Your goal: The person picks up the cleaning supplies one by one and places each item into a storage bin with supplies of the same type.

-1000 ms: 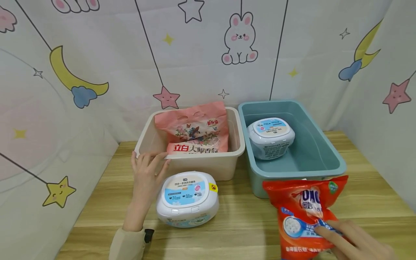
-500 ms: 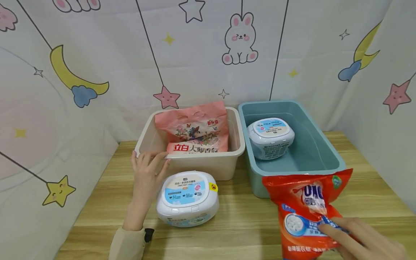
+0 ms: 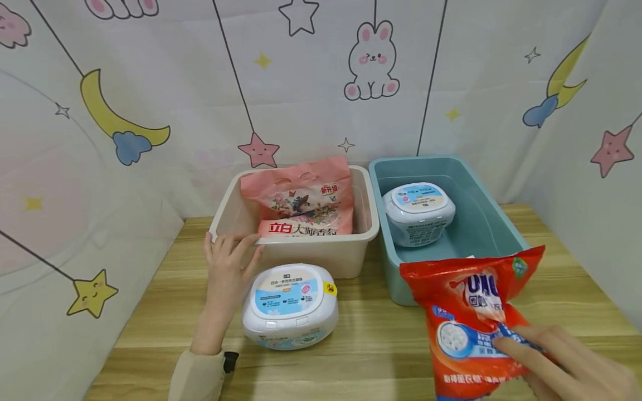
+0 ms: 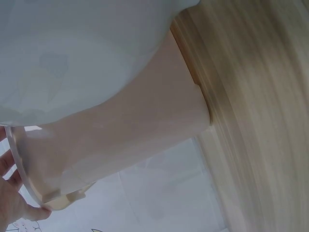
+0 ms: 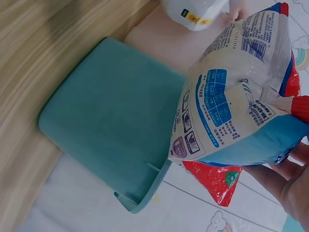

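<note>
Cartoon-print curtain (image 3: 311,117) behind teal bin (image 3: 401,289); wood-grain table (image 3: 371,356) under it. Beige bin (image 3: 321,260) just left of teal bin, white tub (image 3: 292,303) front-left of it. Red bag (image 3: 468,323) held up in front of teal bin: top edge up, long axis near upright, slight lean. Left hand (image 3: 228,270) grips beige rim, fingers hooked over; right hand (image 3: 577,365) pinches bag's side.

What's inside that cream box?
A pink bag with flowers and butterflies on it sticks up out of the cream box. The box's front wall hides its bottom. I can't see behind or under the bag, so something else could be hiding there.
</note>
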Demonstrator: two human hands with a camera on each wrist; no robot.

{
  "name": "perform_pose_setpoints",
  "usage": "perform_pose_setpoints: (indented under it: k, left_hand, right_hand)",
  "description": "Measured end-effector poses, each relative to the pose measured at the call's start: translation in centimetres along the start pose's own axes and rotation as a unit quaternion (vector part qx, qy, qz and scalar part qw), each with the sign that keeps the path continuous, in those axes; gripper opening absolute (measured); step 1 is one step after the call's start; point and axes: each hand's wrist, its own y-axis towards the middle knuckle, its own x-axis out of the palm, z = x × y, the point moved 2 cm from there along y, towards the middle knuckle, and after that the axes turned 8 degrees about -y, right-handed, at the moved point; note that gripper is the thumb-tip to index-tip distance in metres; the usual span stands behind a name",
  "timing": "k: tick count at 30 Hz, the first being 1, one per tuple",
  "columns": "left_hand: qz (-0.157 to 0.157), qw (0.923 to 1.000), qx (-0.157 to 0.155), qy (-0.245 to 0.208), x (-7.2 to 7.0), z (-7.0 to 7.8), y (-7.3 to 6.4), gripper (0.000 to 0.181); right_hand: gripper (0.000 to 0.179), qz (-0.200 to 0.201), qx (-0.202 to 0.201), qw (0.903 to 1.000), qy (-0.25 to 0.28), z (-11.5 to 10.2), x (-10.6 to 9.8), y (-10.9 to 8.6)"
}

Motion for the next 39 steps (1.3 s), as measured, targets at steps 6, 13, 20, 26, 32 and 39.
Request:
perform_pose_setpoints:
  k: [6, 13, 20, 26, 32, 39]
  left_hand:
    - [0.004, 1.0, 0.007, 0.001, 0.2, 0.0, 0.1, 0.024]
    - [0.007, 0.9999, 0.009, 0.001, 0.5, 0.0, 0.1, 0.025]
    - [0.005, 0.9999, 0.01, 0.004, 0.5, 0.1, 0.1, 0.024]
    - [0.008, 0.9999, 0.012, 0.007, 0.5, -0.1, 0.1, 0.025]
    - [0.007, 0.9999, 0.013, 0.006, 0.4, -0.1, 0.0, 0.025]
    - [0.01, 0.9998, 0.016, 0.011, 0.0, -0.1, 0.0, 0.025]
  right_hand:
    - [0.069, -0.005, 0.004, 0.9999, -0.015, 0.1, -0.3, 0.7]
    - [0.065, 0.0, -0.018, 0.9998, -0.001, 0.4, -0.8, 1.8]
    - [0.065, 0.013, -0.044, 0.9988, 0.019, 1.1, -0.9, 3.0]
    - [0.065, 0.039, -0.032, 0.9987, -0.004, 1.2, -1.6, 4.6]
    - [0.065, 0.06, -0.031, 0.9977, -0.006, 1.0, -2.4, 6.0]
    - [0.066, 0.07, -0.024, 0.9972, -0.001, 1.2, -2.6, 7.3]
